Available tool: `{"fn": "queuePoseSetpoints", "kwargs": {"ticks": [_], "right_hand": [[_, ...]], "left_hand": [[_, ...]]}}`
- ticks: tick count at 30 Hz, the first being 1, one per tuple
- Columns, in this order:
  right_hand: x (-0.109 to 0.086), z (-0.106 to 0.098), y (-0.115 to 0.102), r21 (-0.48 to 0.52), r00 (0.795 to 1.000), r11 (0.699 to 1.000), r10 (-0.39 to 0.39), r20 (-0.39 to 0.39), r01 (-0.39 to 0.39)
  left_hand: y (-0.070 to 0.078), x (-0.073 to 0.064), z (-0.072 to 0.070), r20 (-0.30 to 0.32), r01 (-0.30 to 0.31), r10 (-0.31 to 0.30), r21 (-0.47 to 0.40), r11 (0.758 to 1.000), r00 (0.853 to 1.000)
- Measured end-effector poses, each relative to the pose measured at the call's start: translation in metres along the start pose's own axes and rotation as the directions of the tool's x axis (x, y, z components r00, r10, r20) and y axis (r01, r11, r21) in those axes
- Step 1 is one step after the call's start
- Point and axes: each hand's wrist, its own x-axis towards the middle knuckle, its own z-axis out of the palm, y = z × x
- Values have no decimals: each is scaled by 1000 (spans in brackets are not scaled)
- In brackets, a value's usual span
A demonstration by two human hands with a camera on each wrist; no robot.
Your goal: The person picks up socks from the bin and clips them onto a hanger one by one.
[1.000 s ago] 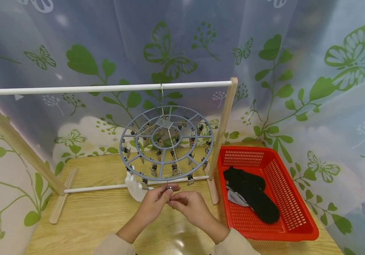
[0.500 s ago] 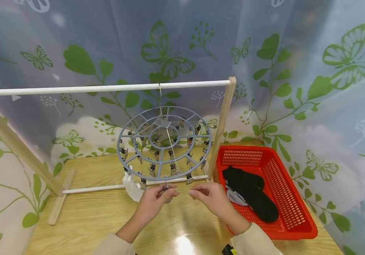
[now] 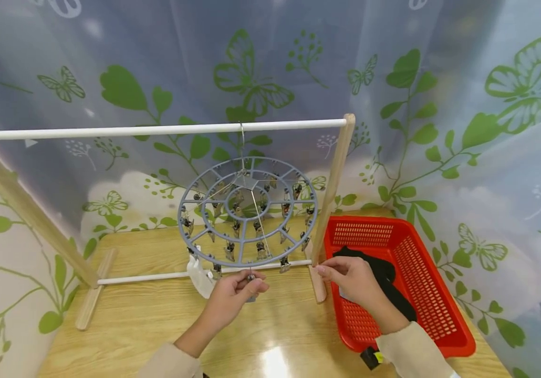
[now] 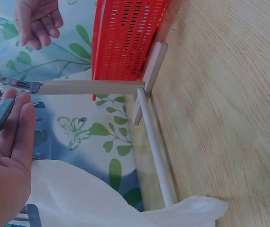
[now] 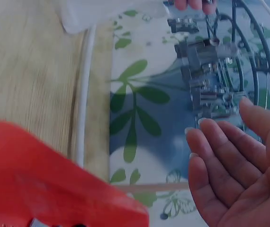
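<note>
A grey round clip hanger [image 3: 247, 182] hangs by its hook from the white rail, with metal clips all round its rings. At its front edge my left hand [image 3: 230, 296] holds one metal clip [image 4: 3, 111] between thumb and fingers; the thumb is out of sight in the left wrist view. A white sock-like cloth [image 3: 199, 277] hangs from the hanger just left of that hand. My right hand [image 3: 355, 281] is over the left side of the red basket [image 3: 440, 294], holding nothing, its fingers loosely bent in the right wrist view [image 5: 234, 175]. Black socks [image 3: 395, 297] lie partly hidden beneath it.
The rack's white top rail [image 3: 157, 130] spans two wooden posts, the right post [image 3: 335, 184] standing between hanger and basket. A lower white bar [image 3: 143, 278] runs just above the wooden table [image 3: 157, 325]. A patterned curtain [image 3: 308, 63] closes off the back.
My right hand has left the clip at the hanger's front and moved right to the basket. My left hand stays at the clip.
</note>
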Motion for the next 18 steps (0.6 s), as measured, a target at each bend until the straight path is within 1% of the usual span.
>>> {"fn": "queuePoseSetpoints", "kwargs": {"ticks": [5, 8, 13, 15, 18], "right_hand": [[3, -12, 12, -14, 1000, 1000, 14, -19, -14], [8, -19, 20, 19, 998, 998, 57, -34, -56], [15, -30, 34, 86, 986, 983, 162, -25, -160], [17, -34, 39, 90, 982, 979, 185, -25, -182], [20, -41, 45, 93, 978, 975, 205, -36, -200]], "left_hand": [[3, 1, -2, 29, 14, -15, 44, 999, 999], [4, 1, -2, 51, 12, -15, 71, 997, 999], [6, 1, 0, 64, 15, -17, 36, 999, 998], [6, 0, 2, 63, 13, -15, 25, 1000, 998], [6, -1, 2, 52, 6, -9, 45, 999, 999]]}}
